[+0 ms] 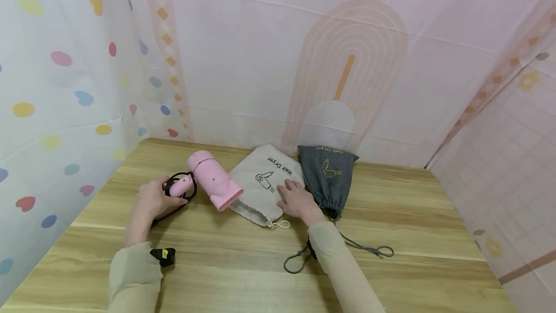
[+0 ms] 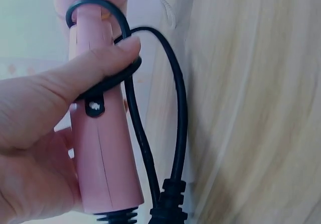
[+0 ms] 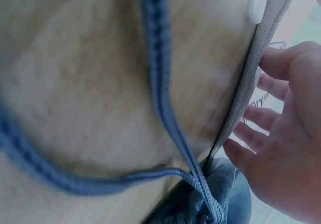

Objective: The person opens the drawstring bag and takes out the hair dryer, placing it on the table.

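Note:
My left hand [image 1: 150, 200] grips the handle of a pink hair dryer [image 1: 213, 177]. In the left wrist view the thumb crosses the handle [image 2: 103, 153], over a black power cord [image 2: 179, 98] looped round it. The dryer's wide nozzle points toward the light grey drawstring bag [image 1: 249, 168] and overlaps its left side in the head view. That bag lies flat, printed "Hair Dryer", its mouth slightly gaping at the front. My right hand [image 1: 299, 200] rests on the bag's right side with fingers spread. The right wrist view shows the fingertips on the cloth [image 3: 239, 96].
Right of the light bag lies a dark grey drawstring bag [image 1: 327, 180], cinched, with gold print. Its cords [image 1: 367, 249] trail forward under and beside the right forearm. The wooden table [image 1: 417, 216] meets patterned curtains [image 1: 243, 62] at the back and sides.

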`<state>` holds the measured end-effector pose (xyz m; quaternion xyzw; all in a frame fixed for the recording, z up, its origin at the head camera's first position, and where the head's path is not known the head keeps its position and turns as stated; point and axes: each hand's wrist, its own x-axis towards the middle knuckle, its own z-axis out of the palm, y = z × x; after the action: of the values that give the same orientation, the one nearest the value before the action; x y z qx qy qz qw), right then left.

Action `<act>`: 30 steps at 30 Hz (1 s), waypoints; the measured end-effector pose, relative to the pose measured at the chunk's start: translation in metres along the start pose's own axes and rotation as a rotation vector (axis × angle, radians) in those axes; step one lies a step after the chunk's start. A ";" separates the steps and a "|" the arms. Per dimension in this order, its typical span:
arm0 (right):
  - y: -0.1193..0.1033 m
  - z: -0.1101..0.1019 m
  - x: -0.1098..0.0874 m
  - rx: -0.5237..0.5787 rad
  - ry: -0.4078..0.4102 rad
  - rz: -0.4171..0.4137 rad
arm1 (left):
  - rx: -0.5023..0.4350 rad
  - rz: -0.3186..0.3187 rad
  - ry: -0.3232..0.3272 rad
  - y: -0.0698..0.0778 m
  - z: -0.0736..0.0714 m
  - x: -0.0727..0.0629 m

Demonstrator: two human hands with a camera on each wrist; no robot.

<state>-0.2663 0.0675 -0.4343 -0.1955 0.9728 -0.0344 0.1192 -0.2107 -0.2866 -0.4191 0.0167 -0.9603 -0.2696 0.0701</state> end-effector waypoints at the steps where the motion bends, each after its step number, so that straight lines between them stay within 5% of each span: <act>1: 0.001 0.000 0.000 -0.004 0.000 -0.012 | 0.000 -0.011 0.010 0.001 0.000 0.000; 9: 0.005 0.000 -0.002 0.004 -0.035 -0.092 | 0.024 -0.129 0.092 0.008 0.004 -0.001; 17: -0.006 -0.006 -0.018 0.038 0.096 -0.062 | -0.025 -0.355 0.105 0.017 0.010 0.000; 30: -0.014 -0.001 -0.031 0.037 0.009 -0.044 | -0.064 -0.473 0.153 0.021 0.026 0.009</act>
<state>-0.2335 0.0663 -0.4247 -0.2146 0.9680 -0.0558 0.1177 -0.2236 -0.2557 -0.4291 0.2592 -0.9126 -0.3066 0.0779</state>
